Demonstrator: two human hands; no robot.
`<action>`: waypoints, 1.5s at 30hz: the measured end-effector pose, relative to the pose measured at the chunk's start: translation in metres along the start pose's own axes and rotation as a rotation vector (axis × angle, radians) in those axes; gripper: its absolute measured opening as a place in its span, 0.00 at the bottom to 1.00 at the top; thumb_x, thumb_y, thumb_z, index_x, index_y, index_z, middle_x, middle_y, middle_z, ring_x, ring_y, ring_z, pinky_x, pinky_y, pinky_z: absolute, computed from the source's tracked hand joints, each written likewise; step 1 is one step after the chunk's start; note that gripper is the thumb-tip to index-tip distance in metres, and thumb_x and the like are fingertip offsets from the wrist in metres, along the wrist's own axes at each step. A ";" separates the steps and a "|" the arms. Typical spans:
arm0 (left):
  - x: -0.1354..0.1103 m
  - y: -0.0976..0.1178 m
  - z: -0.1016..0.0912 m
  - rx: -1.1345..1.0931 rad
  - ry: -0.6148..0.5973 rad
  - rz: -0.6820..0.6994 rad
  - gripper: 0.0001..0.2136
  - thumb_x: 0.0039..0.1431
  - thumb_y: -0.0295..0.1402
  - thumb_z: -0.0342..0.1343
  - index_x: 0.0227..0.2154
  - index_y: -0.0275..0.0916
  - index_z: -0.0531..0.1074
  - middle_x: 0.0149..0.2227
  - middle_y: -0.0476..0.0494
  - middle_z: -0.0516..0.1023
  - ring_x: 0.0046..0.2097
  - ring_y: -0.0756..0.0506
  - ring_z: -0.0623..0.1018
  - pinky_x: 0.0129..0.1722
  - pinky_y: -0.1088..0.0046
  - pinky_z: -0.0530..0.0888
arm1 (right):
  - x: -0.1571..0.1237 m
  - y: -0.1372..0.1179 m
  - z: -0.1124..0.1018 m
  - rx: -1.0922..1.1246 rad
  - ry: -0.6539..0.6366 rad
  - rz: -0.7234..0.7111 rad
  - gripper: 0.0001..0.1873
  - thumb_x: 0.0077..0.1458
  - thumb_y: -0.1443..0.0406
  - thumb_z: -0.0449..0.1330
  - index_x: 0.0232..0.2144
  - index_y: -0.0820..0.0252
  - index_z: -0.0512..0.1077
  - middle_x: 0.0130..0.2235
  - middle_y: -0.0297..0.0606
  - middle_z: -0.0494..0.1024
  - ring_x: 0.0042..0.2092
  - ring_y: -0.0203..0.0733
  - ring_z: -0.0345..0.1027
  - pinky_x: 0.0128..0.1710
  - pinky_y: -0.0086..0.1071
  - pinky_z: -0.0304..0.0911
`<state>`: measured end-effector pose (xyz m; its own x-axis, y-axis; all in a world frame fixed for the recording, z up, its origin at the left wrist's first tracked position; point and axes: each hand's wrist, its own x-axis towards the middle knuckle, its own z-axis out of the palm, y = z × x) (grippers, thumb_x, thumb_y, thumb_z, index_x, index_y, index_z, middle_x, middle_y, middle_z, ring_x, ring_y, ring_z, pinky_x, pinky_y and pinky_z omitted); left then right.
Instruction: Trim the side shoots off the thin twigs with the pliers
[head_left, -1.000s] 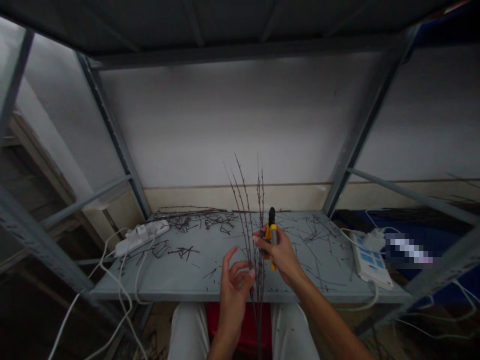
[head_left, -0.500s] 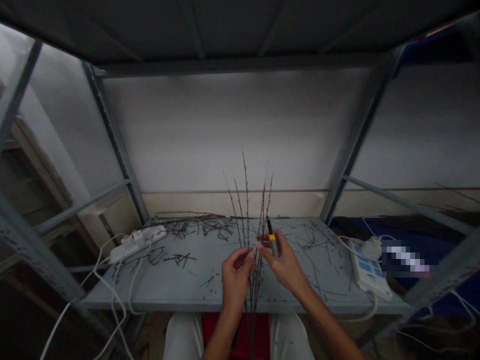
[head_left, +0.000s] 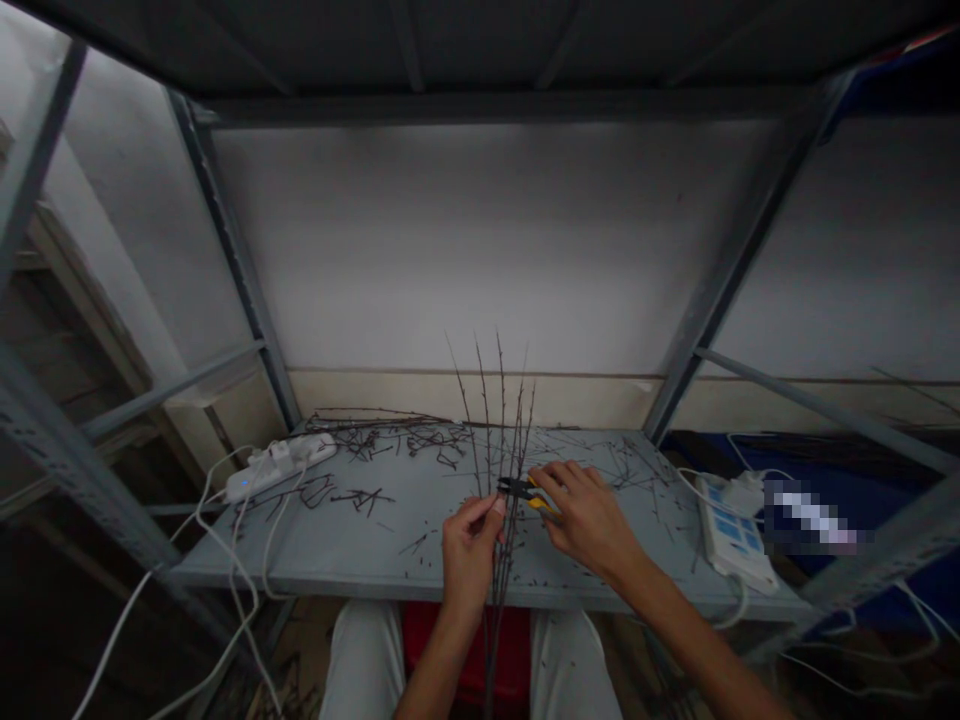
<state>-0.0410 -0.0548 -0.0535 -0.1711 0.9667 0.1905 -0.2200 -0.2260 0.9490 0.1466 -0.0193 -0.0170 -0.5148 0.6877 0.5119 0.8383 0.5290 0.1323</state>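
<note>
right hand [head_left: 592,522] grips pruning snips [head_left: 525,492] (yellow handles [head_left: 541,504]) beside twigs [head_left: 508,500].

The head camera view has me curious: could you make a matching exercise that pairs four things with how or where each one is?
Things:
1. left hand
2. right hand
3. white power strip
4. short twig pieces

How or where:
A. scattered across the grey metal shelf
B. pinching the upright bare twigs
C. gripping the yellow-handled cutters
D. lying at the shelf's left end

Pairs: 1-B, 2-C, 3-D, 4-A
</note>
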 end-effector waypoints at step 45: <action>0.004 -0.005 -0.004 0.112 -0.101 0.068 0.16 0.56 0.46 0.64 0.36 0.36 0.84 0.33 0.39 0.82 0.36 0.43 0.77 0.38 0.69 0.73 | 0.068 -0.015 -0.019 1.145 0.320 0.541 0.16 0.51 0.52 0.67 0.34 0.59 0.73 0.34 0.38 0.77 0.38 0.45 0.70 0.40 0.36 0.65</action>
<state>-0.0448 -0.0505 -0.0590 -0.0837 0.9580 0.2742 -0.1020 -0.2820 0.9540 0.1024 0.0093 0.0320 0.0354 0.8811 0.4716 0.2149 0.4542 -0.8646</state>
